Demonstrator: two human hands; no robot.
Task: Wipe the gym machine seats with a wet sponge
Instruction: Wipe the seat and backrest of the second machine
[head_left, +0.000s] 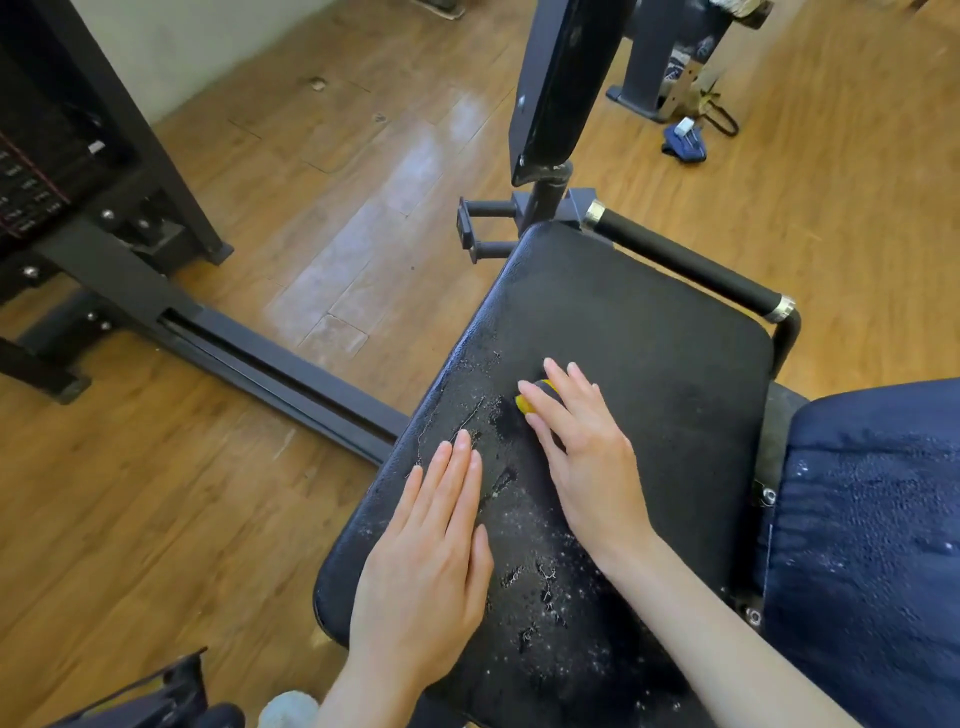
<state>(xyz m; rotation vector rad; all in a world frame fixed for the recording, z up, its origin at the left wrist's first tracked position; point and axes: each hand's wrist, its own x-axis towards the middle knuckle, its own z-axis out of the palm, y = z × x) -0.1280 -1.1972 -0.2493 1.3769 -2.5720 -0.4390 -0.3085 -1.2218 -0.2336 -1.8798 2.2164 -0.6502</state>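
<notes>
A black padded machine seat (649, 332) fills the middle of the head view, its surface cracked and speckled with wet spots. My right hand (582, 452) lies over a yellow-and-dark sponge (540, 393) near the seat's centre, fingers stretched across it and pressing it onto the pad; only the sponge's far end shows. My left hand (426, 551) rests flat on the seat's left front part, fingers straight and together, holding nothing. A dark blue back pad (872, 519) with water droplets stands at the right.
A foam-covered side handle (685, 260) runs along the seat's far right edge. A black upright pad (561, 83) rises behind the seat. The weight stack frame (78, 171) and its floor rail (270, 358) lie to the left on the wooden floor. A blue strap (683, 140) lies far right.
</notes>
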